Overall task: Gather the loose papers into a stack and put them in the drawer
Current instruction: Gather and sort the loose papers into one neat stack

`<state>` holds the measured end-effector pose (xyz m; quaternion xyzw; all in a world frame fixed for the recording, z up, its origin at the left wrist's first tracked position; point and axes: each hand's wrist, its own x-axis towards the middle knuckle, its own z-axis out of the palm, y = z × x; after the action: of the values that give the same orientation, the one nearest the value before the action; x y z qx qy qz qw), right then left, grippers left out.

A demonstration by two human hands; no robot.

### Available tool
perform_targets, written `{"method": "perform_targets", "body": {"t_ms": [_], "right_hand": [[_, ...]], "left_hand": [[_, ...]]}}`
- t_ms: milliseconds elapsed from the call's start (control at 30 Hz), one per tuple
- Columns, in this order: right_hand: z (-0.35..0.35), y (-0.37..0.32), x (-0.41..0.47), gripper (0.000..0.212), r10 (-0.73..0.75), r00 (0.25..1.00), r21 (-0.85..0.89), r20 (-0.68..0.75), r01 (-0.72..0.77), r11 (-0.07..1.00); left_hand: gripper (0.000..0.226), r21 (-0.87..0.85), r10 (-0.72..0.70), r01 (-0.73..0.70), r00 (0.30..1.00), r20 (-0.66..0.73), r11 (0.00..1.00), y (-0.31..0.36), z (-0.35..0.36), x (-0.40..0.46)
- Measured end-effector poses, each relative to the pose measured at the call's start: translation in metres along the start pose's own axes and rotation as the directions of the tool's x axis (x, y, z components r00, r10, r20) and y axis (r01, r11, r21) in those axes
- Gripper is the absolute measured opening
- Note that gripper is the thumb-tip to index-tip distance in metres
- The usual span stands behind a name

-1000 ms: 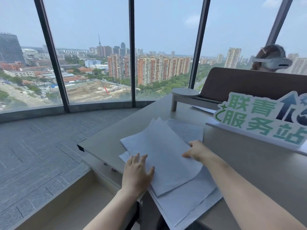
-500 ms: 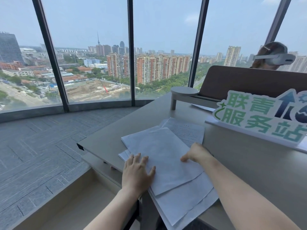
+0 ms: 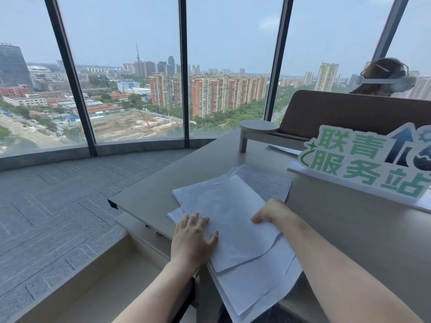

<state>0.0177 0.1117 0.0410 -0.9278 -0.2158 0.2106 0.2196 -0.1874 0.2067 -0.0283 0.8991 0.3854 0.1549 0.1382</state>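
Several loose white papers [image 3: 233, 220] lie overlapped and askew on the grey desk [image 3: 349, 229], their near ends hanging over the desk's front edge. One printed sheet [image 3: 263, 183] pokes out at the far side. My left hand [image 3: 192, 241] lies flat with fingers spread on the left edge of the pile. My right hand [image 3: 271, 212] rests on the top sheet's right edge, its fingers curled on it and its thumb pointing left. Below the desk's left corner an open drawer [image 3: 98, 292] shows a bare beige inside.
A white sign with green characters [image 3: 363, 164] stands on the desk at the right. Behind it are a small round-topped riser [image 3: 258, 127], a brown partition [image 3: 349, 113] and a person wearing a headset [image 3: 387, 78]. Grey carpet and tall windows lie to the left.
The top sheet, lifted at its far end a second ago, now lies flat on the pile. More of the printed sheet shows behind it. My right hand slid slightly nearer.
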Motion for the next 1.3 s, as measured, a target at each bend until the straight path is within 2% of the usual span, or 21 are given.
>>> {"method": "perform_targets", "body": {"t_ms": [133,233,333,467,567,633,733,767,833,867,900,967,1033,1100,1200,1300], "right_hand": [[-0.001,0.004,-0.002,0.054,-0.004,0.997,0.105,0.076,-0.004,0.994],[0.003,0.005,-0.004,0.052,-0.037,0.998,0.063,0.047,0.034,0.997],[0.003,0.005,-0.005,0.040,-0.101,0.995,0.096,0.001,0.100,0.990],[-0.005,0.009,-0.010,0.022,-0.204,0.976,0.294,-0.078,0.218,0.930],[-0.015,0.015,-0.018,0.020,-0.260,0.957,0.510,-0.127,0.288,0.810],[-0.023,0.019,-0.025,0.024,-0.296,0.939,0.655,-0.176,0.336,0.677],[-0.034,0.023,-0.036,0.025,-0.320,0.908,0.739,-0.269,0.408,0.536],[-0.037,0.024,-0.039,0.024,-0.328,0.898,0.753,-0.292,0.428,0.500],[-0.042,0.027,-0.044,0.024,-0.347,0.879,0.772,-0.326,0.460,0.439],[-0.044,0.027,-0.047,0.024,-0.351,0.873,0.780,-0.339,0.469,0.414],[-0.045,0.028,-0.049,0.024,-0.354,0.868,0.787,-0.349,0.477,0.392],[-0.049,0.030,-0.051,0.025,-0.348,0.867,0.802,-0.356,0.475,0.362],[-0.055,0.035,-0.053,0.023,-0.332,0.874,0.808,-0.356,0.466,0.361],[-0.063,0.043,-0.053,0.024,-0.336,0.869,0.790,-0.363,0.478,0.384],[-0.077,0.059,-0.052,0.024,-0.307,0.881,0.752,-0.360,0.469,0.463],[-0.086,0.080,-0.044,0.023,-0.255,0.911,0.698,-0.323,0.411,0.586]], "left_hand": [[0.060,0.007,-0.001,0.001,1.000,-0.007,1.000,-0.001,0.000,-0.001],[0.059,0.007,-0.018,0.018,1.000,-0.013,1.000,0.000,0.001,-0.001],[0.062,-0.032,-0.091,0.089,0.995,-0.048,0.995,0.001,0.002,0.000],[0.072,-0.158,-0.181,0.169,0.982,-0.061,0.973,0.003,-0.002,0.006],[0.082,-0.368,-0.247,0.195,0.964,-0.101,0.909,0.004,-0.010,0.013],[0.089,-0.555,-0.311,0.217,0.947,-0.080,0.803,0.005,-0.018,0.019],[0.093,-0.786,-0.359,0.301,0.927,0.109,0.540,0.013,-0.027,0.031],[0.086,-0.848,-0.345,0.330,0.919,0.190,0.414,0.017,-0.030,0.033],[0.050,-0.917,-0.237,0.374,0.912,0.336,0.138,0.024,-0.035,0.036],[0.039,-0.923,-0.160,0.381,0.916,0.368,0.061,0.027,-0.036,0.036],[0.033,-0.925,-0.097,0.379,0.922,0.374,0.036,0.031,-0.036,0.035],[0.019,-0.945,-0.066,0.326,0.944,0.324,0.017,0.042,-0.038,0.033],[0.020,-0.977,-0.096,0.210,0.973,0.211,-0.020,0.054,-0.038,0.034],[0.021,-0.992,-0.127,0.125,0.984,0.126,-0.015,0.066,-0.041,0.034],[0.023,-0.995,-0.131,0.076,0.989,0.068,0.057,0.078,-0.041,0.036],[0.023,-0.990,-0.092,0.066,0.994,0.055,0.123,0.090,-0.042,0.038]]}}
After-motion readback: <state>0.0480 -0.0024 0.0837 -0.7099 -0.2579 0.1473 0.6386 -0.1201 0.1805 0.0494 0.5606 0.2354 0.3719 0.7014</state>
